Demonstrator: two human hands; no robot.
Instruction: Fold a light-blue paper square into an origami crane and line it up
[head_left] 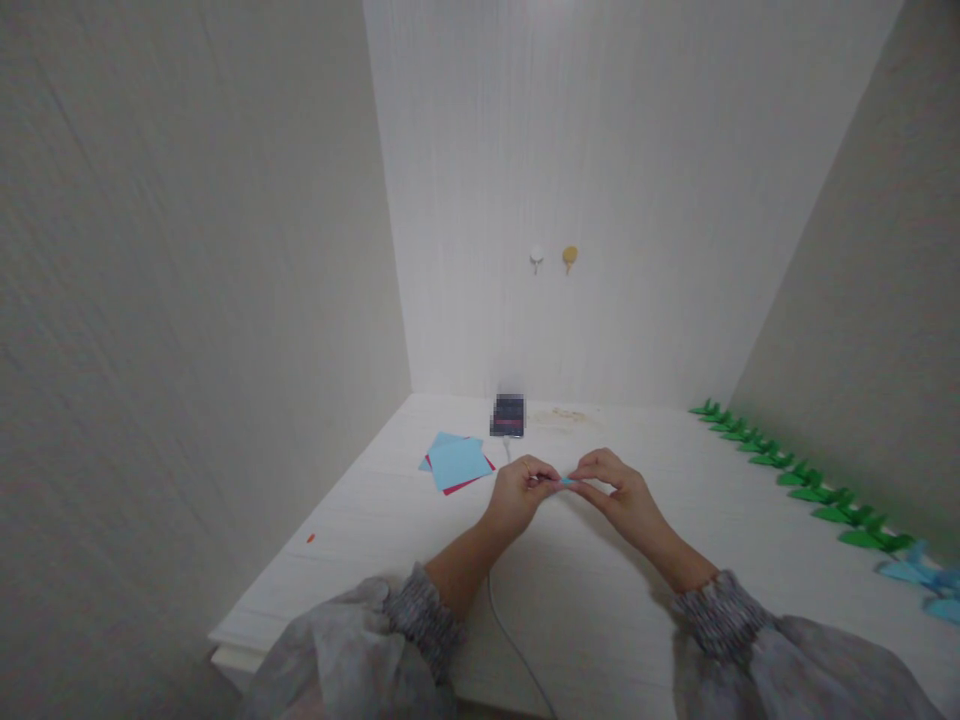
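Loose grey sleeves, gathered cuffs

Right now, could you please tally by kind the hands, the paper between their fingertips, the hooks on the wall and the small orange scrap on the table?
Hands: 2 (left hand, right hand)
Held blue paper: 1
Hooks: 2 (white hook, yellow hook)
Orange scrap: 1
Total: 6

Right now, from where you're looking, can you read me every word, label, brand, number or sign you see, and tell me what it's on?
No text can be read anywhere.
Dark device screen: pixelated, so anything on it is unreadable.
Loose paper sheets: no lettering visible.
Small blue paper in the hands: too small to tell.
Two wall hooks: no readable marking.
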